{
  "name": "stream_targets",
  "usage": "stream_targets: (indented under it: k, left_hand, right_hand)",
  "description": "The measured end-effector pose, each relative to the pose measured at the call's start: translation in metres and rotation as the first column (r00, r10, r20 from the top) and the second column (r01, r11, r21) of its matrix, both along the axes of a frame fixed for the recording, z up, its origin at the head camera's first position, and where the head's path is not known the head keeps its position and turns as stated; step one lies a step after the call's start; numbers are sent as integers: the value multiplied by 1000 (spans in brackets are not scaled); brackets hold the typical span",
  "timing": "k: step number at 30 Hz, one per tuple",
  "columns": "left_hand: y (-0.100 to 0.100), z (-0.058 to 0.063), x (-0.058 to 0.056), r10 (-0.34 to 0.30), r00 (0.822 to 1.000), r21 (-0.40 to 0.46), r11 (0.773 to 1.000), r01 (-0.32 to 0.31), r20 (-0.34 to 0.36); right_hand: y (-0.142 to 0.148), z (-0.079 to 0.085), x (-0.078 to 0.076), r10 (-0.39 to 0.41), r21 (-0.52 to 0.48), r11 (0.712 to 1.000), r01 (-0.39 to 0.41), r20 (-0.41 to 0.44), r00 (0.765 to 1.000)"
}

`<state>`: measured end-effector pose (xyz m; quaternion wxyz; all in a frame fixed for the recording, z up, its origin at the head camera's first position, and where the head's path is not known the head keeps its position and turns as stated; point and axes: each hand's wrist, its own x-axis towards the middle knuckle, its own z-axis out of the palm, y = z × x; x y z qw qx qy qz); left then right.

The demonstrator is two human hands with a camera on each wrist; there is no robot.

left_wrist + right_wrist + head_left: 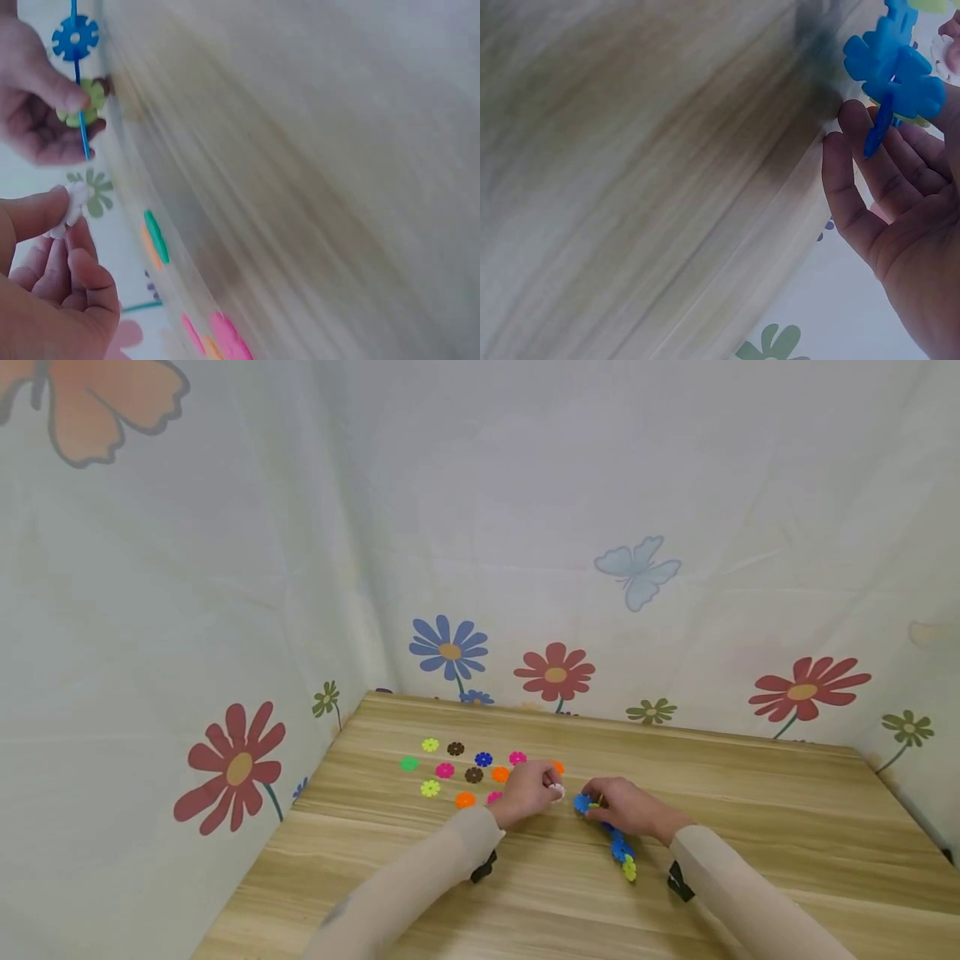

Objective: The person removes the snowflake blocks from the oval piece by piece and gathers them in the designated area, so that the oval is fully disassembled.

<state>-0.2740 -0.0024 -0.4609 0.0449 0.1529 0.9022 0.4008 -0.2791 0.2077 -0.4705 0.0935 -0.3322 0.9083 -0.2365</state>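
Over our wood-grained table [765,802], our left hand [525,789] pinches a white notched disc [75,201]; apart, our right hand [632,806] grips a blue and yellow-green disc chain [621,847]. Loose discs [445,771] show petalled faces in the head view, thin edges left-wrist.

You have a wood-grain table [787,802] in front of you, its light brown top streaked with darker bands. On its left half you see small notched discs lying loosely spread. Along the far side, from your left, come a yellow-green disc [431,744], a brown disc [455,748], a blue disc [483,759] and a pink disc [517,758]. A green disc [408,763] marks the left end; a partly hidden orange disc [557,767] marks the right. Between them you find another pink, brown and orange; nearest you, yellow-green, orange and a partly hidden pink.
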Motion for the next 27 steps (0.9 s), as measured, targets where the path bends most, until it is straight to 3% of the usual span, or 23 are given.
stream_targets:
  k: [5, 8, 15, 23, 27]
  left_hand:
    - [-12, -2, -8, 29, 999, 30, 999, -30, 39]
    - [-19, -4, -12, 48, 999, 22, 999, -49, 25]
    - [-35, 0, -17, 73, 996, 32, 997, -75, 52]
    - [-40, 0, -11, -18, 994, -51, 998, 24, 112]
    - [-40, -4, -7, -65, 988, -39, 997, 71, 141]
  right_hand:
    - [-1, 1, 1, -15, 1, 1000, 15, 21, 1000]
    - [-2, 0, 2, -33, 3, 999, 32, 32, 999]
    - [-3, -2, 1, -47, 9, 999, 47, 39, 998]
    - [-2, -2, 1, -53, 12, 999, 52, 43, 998]
    - [-3, -2, 1, -58, 12, 998, 58, 46, 997]
